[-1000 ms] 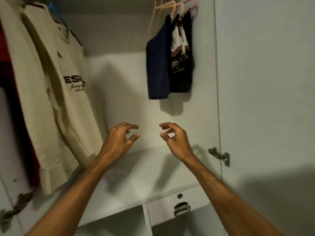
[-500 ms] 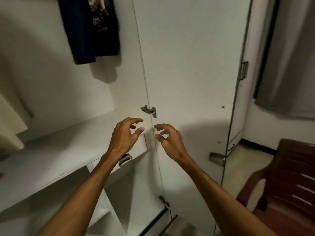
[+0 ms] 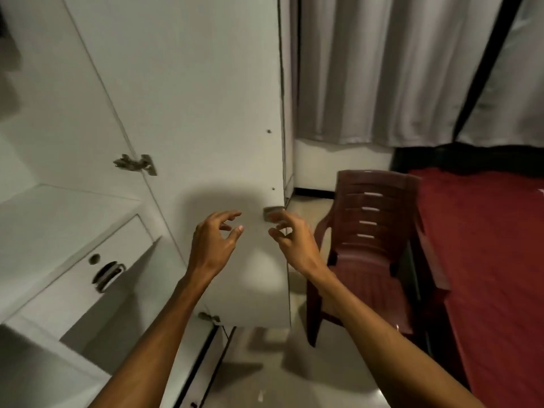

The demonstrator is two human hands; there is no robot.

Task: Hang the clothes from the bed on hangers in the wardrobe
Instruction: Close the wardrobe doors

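The white wardrobe stands at the left with its door [image 3: 191, 98] swung open in front of me. Its shelf [image 3: 53, 219] and a drawer [image 3: 88, 278] with a metal handle show at lower left. My left hand [image 3: 213, 245] and my right hand [image 3: 294, 242] hover side by side in front of the door's lower part, fingers loosely curled, holding nothing. The bed [image 3: 488, 245] with a red cover lies at the right; no clothes on it are plainly visible. A dark edge of hung clothing [image 3: 7, 45] shows at far left.
A maroon plastic chair [image 3: 374, 231] stands between the open door and the bed. Grey curtains [image 3: 397, 69] hang behind it. A metal latch [image 3: 272, 213] sits on the door's edge, hinges [image 3: 137, 164] on its inner side. Pale floor [image 3: 294, 378] lies below.
The view has swung right, away from the wardrobe's inside and the hung clothes, toward the open door, chair and bed. Both hands stay empty and close together.
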